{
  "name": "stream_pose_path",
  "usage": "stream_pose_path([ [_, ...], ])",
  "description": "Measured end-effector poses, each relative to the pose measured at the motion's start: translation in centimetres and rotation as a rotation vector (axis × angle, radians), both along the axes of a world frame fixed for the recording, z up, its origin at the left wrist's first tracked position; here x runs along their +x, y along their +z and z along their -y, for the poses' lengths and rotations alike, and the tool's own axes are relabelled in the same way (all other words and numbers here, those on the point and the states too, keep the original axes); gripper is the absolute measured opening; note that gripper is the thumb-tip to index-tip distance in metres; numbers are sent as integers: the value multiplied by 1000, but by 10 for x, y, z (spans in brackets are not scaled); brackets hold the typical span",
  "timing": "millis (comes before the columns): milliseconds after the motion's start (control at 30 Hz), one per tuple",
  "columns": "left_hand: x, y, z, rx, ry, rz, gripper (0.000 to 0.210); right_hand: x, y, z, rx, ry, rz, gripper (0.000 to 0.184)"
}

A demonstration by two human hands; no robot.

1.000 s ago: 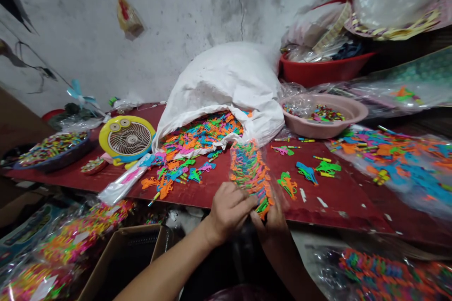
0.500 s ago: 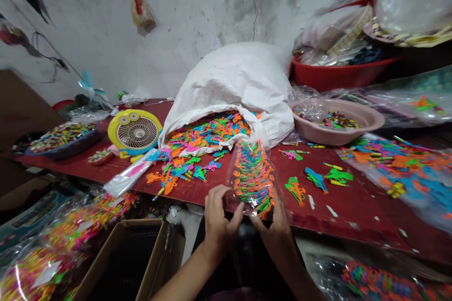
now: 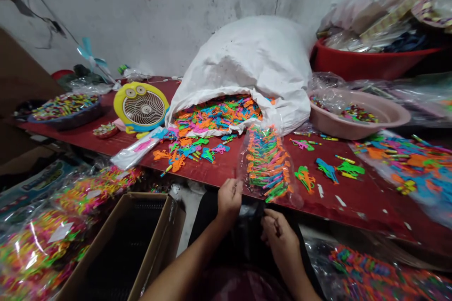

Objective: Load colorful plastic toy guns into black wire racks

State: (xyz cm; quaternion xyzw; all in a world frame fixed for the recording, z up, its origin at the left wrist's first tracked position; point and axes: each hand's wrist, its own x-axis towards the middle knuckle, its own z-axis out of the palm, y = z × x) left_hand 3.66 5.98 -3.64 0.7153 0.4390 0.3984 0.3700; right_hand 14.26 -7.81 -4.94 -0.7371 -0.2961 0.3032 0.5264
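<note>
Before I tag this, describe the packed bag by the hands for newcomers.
Find the big white sack on the red table. In front of its right half lies a clear bag. Unlike loose toys beside it, its pieces form tight rows.

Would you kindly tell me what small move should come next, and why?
Perhaps raise the right hand to steady the clear bag of toy guns: its near end reaches the front edge of the red table, while that hand is off the table.
</note>
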Motion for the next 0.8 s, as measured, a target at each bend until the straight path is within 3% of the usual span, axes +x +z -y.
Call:
stream_pose_path([
  [133,-3,-2,6,-30,-24,53,36,-14,8,-16,95,15,-430,54],
  [267,-17,2,19,-10,-52,64,33,-19,18,-29,186,-37,-677,52],
  [400,-36,2,40,3,-128,138,36,-19,22,-28,182,-95,-781,49],
  [500,-42,-4,50,-116,-90,230,28,-16,17,-28,160,-96,-893,45],
  [633,-31,-11,43,-289,-67,229,36,-15,10,-36,129,-142,-1006,28],
  [800,-20,-12,30,-215,-40,76,35,-20,13,-35,147,-96,-945,30],
])
